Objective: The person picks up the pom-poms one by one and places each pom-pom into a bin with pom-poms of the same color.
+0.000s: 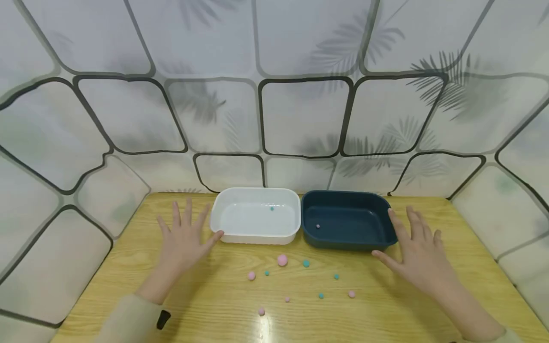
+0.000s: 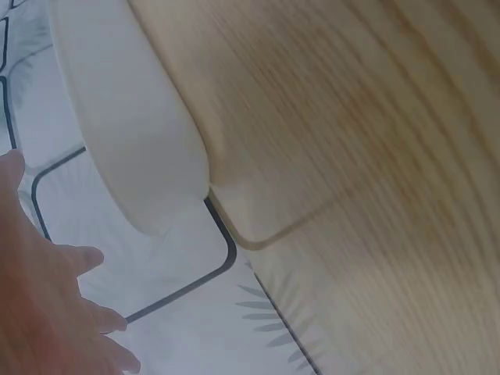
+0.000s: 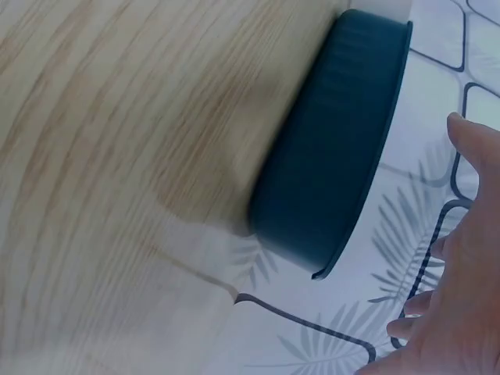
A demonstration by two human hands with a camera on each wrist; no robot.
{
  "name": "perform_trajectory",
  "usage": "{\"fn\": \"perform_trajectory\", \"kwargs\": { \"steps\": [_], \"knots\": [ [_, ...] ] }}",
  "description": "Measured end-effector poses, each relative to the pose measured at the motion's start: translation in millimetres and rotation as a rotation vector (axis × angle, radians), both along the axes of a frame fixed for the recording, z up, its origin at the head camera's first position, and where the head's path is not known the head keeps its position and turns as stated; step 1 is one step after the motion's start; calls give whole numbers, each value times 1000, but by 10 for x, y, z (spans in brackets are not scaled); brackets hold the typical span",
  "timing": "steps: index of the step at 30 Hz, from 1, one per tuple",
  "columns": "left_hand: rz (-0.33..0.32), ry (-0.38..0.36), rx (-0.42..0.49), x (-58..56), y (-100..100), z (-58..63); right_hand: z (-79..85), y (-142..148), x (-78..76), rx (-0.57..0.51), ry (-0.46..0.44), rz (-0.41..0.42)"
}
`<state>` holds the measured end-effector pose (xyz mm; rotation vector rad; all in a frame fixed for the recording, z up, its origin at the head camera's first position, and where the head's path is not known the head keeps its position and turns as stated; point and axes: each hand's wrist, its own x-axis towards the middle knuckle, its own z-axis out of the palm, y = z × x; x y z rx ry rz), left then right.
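Observation:
My left hand, fingers spread, is just left of a white rectangular dish; its thumb tip is at the dish's near left corner, and whether it touches I cannot tell. To the right of a dark blue dish is my right hand, also spread and holding nothing. One small teal ball lies inside the white dish. Inside the blue dish is a small pink ball. On the table in front lie several pink balls and several teal balls of differing sizes.
The two dishes stand side by side near the back edge of the wooden table. Behind and at both sides rises a pale wall covering with a stone outline and leaf pattern. A small black object is at the left sleeve.

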<state>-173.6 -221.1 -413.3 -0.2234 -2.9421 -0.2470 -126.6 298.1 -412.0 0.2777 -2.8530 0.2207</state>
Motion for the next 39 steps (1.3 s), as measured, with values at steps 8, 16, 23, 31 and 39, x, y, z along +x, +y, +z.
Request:
{"fn": "perform_trajectory", "kwargs": {
  "steps": [8, 16, 23, 31, 39],
  "knots": [
    [-2, 2, 12, -197, -87, 8, 95, -109, 51, -34, 93, 72],
    [-2, -40, 109, -306, -128, 13, 112, -288, 125, -144, 119, 125],
    [-27, -48, 184, -371, -126, -17, 53, -451, 201, -287, 159, 197],
    [-54, -65, 364, -434, -96, -93, -90, -596, 251, -403, 109, 226],
    [-98, -50, 376, -474, -25, -168, -211, -652, 274, -390, 84, 225]
  ]
}}
